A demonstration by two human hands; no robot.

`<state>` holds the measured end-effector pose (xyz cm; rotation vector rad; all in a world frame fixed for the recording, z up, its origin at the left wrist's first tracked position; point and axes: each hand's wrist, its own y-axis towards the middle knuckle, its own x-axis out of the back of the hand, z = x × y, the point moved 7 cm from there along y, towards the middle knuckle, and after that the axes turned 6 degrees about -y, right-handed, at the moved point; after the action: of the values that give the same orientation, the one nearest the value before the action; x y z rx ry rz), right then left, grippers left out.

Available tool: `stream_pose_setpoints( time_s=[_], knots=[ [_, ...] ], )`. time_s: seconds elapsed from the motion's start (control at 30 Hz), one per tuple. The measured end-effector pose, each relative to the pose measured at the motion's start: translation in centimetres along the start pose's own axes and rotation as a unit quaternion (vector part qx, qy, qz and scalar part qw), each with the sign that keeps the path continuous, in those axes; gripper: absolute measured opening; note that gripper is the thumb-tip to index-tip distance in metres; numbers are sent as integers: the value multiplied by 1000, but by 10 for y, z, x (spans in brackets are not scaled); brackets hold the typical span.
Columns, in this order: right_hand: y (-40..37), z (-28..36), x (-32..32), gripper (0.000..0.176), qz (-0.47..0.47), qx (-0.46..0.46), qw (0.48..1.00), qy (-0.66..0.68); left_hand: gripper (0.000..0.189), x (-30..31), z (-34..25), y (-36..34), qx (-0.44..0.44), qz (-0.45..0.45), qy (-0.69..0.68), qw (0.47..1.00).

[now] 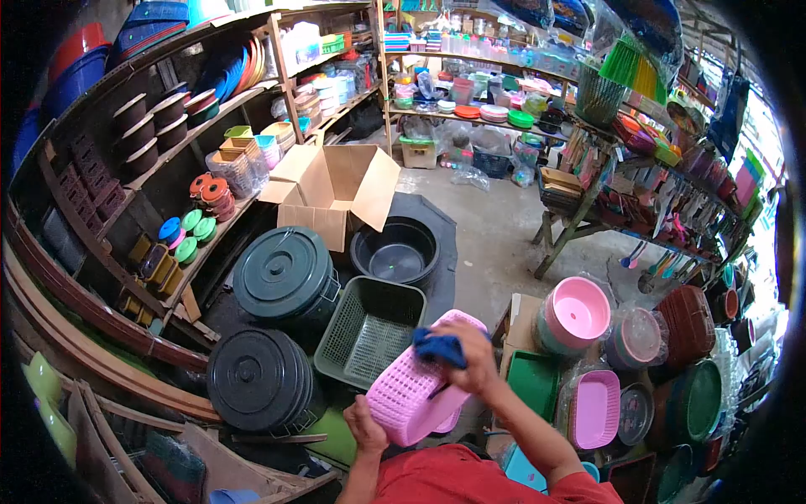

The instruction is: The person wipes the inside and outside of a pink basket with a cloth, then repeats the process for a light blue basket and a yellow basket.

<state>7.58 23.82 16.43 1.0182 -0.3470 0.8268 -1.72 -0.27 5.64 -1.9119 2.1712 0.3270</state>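
Note:
A pink plastic basket (405,400) with a perforated side is tilted in front of my red shirt. My left hand (366,427) grips its lower left edge, fingers closed round it. On the basket's upper side, my right hand (473,361) is closed on a dark blue cloth (440,346), which lies against the pink plastic. Just beyond stands a dark green perforated basket (369,326). Part of another pink item (449,422) shows below the held basket; most of it is hidden.
Left of the green basket are lidded bins, one green (283,262) and one black (256,370). Behind stand a black tub (395,249) and an open cardboard box (336,189). To the right sit pink basins (579,311) and a pink tray (597,407). Shelves of plasticware line the walls.

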Motion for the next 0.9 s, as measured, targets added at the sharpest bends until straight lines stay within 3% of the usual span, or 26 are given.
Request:
stream_pose_setpoints(
  time_s=[0.07, 0.17, 0.23, 0.27, 0.3, 0.37, 0.4, 0.5, 0.53, 0.57, 0.63, 0.7, 0.73, 0.77, 0.8, 0.83, 0.9],
  knots=[
    [0, -41, 10, 49, -7, -59, 998, -24, 64, 13, 7, 4, -4, 41, -19, 999],
    [4, -29, 15, 44, 8, -40, 999, -16, 63, 16, 3, 11, -26, 108, -10, 994],
    [16, 27, 16, 59, 25, 16, 998, -52, 61, 14, 3, 13, -23, 152, 25, 988],
    [9, 45, 3, 74, 71, 51, 995, -55, 56, 17, 9, 16, -38, 97, 40, 994],
    [3, 68, -10, 90, 105, 79, 991, -17, 56, 15, 18, 19, -39, 98, 41, 994],
    [-7, 110, -31, 92, 162, 146, 976, 9, 46, 7, 25, 19, -81, 166, -7, 983],
    [-8, 118, -34, 90, 159, 140, 977, 9, 39, -16, -19, 10, -192, 199, 132, 952],
    [-5, 103, -34, 88, 167, 124, 978, 14, 44, 38, 49, 22, -141, 135, 55, 979],
    [-3, 90, -32, 88, 178, 112, 978, 16, 54, 12, -10, 14, -29, 143, 62, 987],
    [1, 75, -24, 86, 157, 89, 983, 27, 54, 22, -5, 17, -29, 142, 61, 988],
    [8, 45, -5, 71, 120, 45, 991, 29, 64, 44, -27, 21, -277, 112, 247, 922],
    [10, 9, 6, 51, 99, -30, 993, 49, 61, 61, -20, 31, -230, 105, 259, 932],
    [8, -7, 7, 35, 99, -78, 984, 122, 55, 83, 8, 42, -53, 46, 43, 997],
    [-2, -26, 4, 32, 61, -143, 969, 194, 53, 94, 41, 43, 127, -16, -178, 976],
    [-14, -41, 2, 26, 56, -224, 942, 244, 63, 69, 10, 38, 166, 71, -201, 963],
    [-28, -52, -2, 21, 51, -304, 906, 291, 63, 60, 0, 42, 165, 72, -201, 963],
    [-46, -60, -12, 20, 19, -317, 903, 289, 78, 48, -9, 46, 196, 72, -341, 917]
  ],
)
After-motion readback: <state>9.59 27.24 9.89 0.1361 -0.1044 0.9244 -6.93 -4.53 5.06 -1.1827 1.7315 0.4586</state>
